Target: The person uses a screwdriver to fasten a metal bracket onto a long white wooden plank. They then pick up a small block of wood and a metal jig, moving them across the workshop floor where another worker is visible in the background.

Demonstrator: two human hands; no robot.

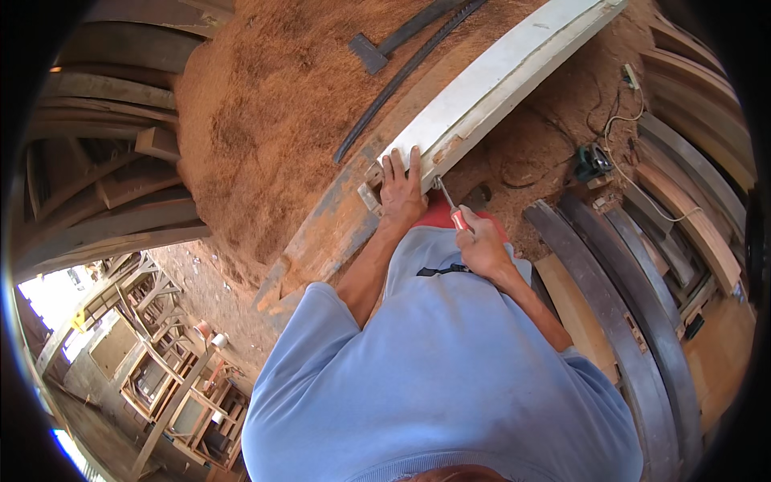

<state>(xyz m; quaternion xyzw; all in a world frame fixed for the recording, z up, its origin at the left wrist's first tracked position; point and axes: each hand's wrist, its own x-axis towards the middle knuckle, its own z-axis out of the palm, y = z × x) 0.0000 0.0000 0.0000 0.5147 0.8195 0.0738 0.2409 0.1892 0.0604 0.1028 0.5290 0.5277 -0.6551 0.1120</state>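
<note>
Timber (112, 178) is stacked at the far left, then a heap of sawdust (249, 120) rises beside a worn wooden counter (328, 227). A hammer (369, 55) and a dark curved strip (385, 100) lie beyond the hands, neither in use. The left hand (401, 194) is flat with fingers spread, pressing on the near end of the white timber (474, 96), which slants away to the upper right along the counter. On that timber's right side, close to this end, sits a small metal fitting (437, 183) — the spot being worked. The screwdriver (458, 218) has its tip at the fitting; the right hand (483, 247) is closed round its red-and-white handle. So the fastening looks midway: the fitting is at the timber, but the driver is engaged there, so this point seems unfinished. Whether a screw is going in or out — or how many remain — I cannot tell. A green tool (593, 163) lies farther right, near dark boards (598, 285).
</note>
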